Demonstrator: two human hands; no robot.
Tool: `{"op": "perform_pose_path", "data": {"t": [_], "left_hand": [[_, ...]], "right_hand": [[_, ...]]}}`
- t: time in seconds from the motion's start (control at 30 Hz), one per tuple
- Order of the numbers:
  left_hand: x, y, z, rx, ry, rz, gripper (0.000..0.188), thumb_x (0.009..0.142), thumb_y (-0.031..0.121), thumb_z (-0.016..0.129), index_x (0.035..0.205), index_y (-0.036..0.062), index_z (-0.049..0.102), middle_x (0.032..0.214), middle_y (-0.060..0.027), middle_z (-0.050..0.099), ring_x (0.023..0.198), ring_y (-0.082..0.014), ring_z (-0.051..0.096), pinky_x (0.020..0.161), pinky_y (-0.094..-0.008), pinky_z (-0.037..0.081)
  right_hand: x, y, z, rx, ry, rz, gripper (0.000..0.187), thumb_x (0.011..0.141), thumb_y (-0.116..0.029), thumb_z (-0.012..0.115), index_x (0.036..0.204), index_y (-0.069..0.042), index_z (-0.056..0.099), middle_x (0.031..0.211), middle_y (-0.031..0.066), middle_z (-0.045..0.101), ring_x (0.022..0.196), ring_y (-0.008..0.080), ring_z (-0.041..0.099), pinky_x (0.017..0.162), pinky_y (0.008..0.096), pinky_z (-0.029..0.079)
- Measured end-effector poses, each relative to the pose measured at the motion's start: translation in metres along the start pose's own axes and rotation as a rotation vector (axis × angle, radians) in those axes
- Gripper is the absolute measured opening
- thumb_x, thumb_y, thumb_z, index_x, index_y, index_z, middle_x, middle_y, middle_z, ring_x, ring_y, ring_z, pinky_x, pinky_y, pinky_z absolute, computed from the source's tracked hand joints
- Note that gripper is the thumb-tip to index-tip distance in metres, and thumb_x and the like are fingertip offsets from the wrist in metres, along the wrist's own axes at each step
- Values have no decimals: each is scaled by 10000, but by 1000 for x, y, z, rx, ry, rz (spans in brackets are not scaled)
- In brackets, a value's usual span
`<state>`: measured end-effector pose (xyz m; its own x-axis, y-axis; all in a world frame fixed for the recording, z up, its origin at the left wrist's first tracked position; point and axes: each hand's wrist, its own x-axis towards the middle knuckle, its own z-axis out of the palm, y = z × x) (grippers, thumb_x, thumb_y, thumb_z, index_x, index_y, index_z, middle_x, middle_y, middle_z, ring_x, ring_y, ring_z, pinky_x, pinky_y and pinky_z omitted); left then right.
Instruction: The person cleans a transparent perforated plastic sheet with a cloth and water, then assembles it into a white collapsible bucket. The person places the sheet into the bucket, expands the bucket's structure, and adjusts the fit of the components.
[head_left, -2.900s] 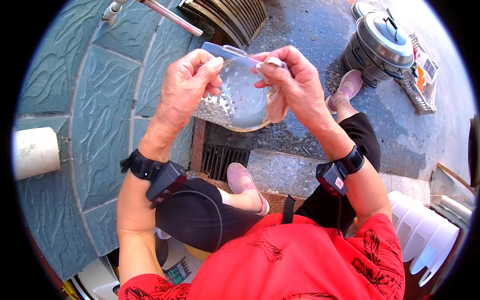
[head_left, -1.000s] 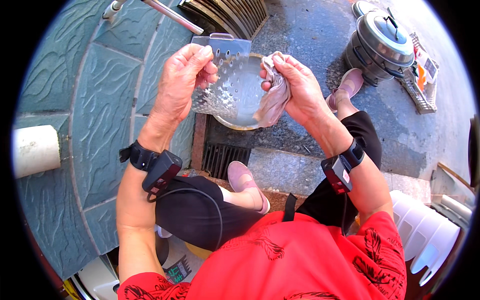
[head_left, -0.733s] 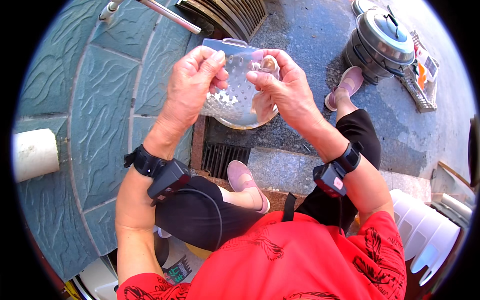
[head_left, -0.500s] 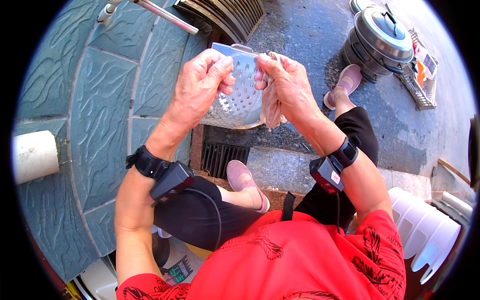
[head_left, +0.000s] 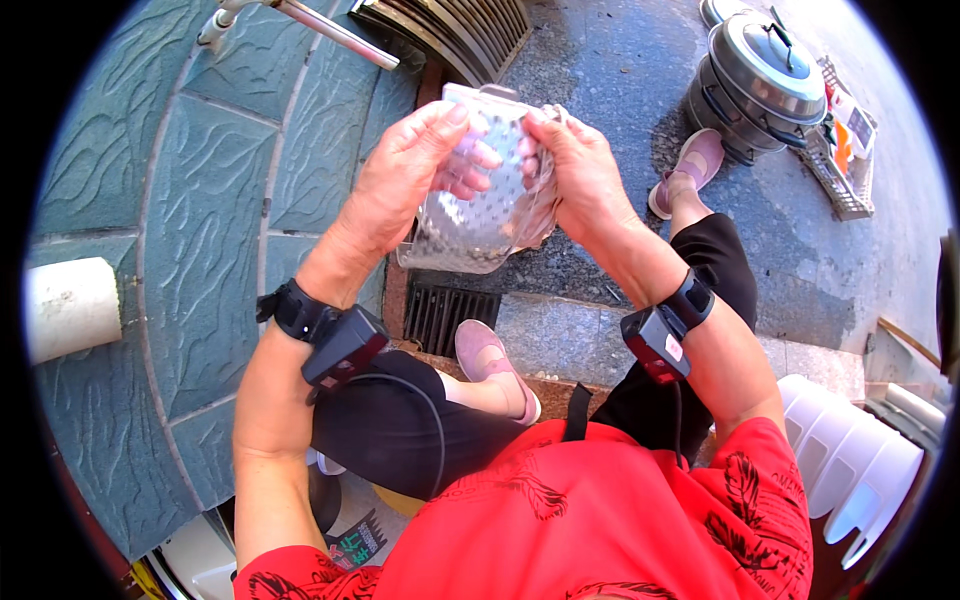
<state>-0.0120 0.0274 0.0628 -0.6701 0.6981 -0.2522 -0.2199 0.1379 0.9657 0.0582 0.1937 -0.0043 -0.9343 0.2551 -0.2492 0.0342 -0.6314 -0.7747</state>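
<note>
Held up in front of me is a thin, see-through plastic piece [head_left: 462, 235], dotted all over and glaring in the light. It looks like a clear bag or sheet, but I cannot tell which. My left hand [head_left: 420, 160] pinches its left upper part, and some of the fingers show through the plastic. My right hand [head_left: 568, 165] closes on its right upper edge. Below those right fingers hangs a crumpled, pale brownish cloth-like piece [head_left: 535, 215], partly behind the plastic.
A lidded metal pot [head_left: 765, 70] and a crate [head_left: 850, 170] stand at the far right. Ahead are stacked slatted pieces [head_left: 455, 35] and a pale pipe [head_left: 335, 30]. A drain grate [head_left: 450, 318] lies near my foot. White plastic containers [head_left: 850, 450] stand at right; a white cylinder [head_left: 70, 310] at left.
The plastic has shifted slightly toward me and spread, now covering some fingers. My left hand has moved a little to the right. The cloth-like piece is more hidden behind the plastic.
</note>
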Motion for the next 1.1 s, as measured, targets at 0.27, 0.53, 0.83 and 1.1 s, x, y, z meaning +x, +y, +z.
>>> {"op": "perform_pose_path", "data": {"t": [0.27,0.53,0.83,1.1], "left_hand": [[-8,-5,-7,123,-307,-116,326,984,252,556,1250,70,508,1150,-172,676,1034,-225,668,890,-340,522],[-5,-6,-9,102,-204,-100,309,990,248,542,1239,72,490,1119,-167,681,983,-231,690,841,-327,544],[6,-23,10,48,-155,-199,339,985,216,553,1265,36,489,1122,-147,668,963,-231,694,815,-327,568],[7,-23,-3,74,-78,-97,372,990,161,506,1335,29,463,1182,-94,617,1035,-175,649,808,-337,591]], "right_hand": [[12,-18,-13,157,143,-51,187,984,-210,566,990,-26,595,879,78,646,733,136,575,667,303,495],[14,-39,-21,63,145,-156,222,960,-164,556,1131,-22,560,1016,99,655,877,164,578,735,329,493],[16,-27,-6,-82,-119,-390,293,947,-224,615,1190,-64,574,1117,86,612,1070,183,594,995,369,467],[-12,29,5,-815,-278,-853,332,835,-15,659,1165,-49,651,1323,151,583,1321,339,472,1069,397,413]]}}
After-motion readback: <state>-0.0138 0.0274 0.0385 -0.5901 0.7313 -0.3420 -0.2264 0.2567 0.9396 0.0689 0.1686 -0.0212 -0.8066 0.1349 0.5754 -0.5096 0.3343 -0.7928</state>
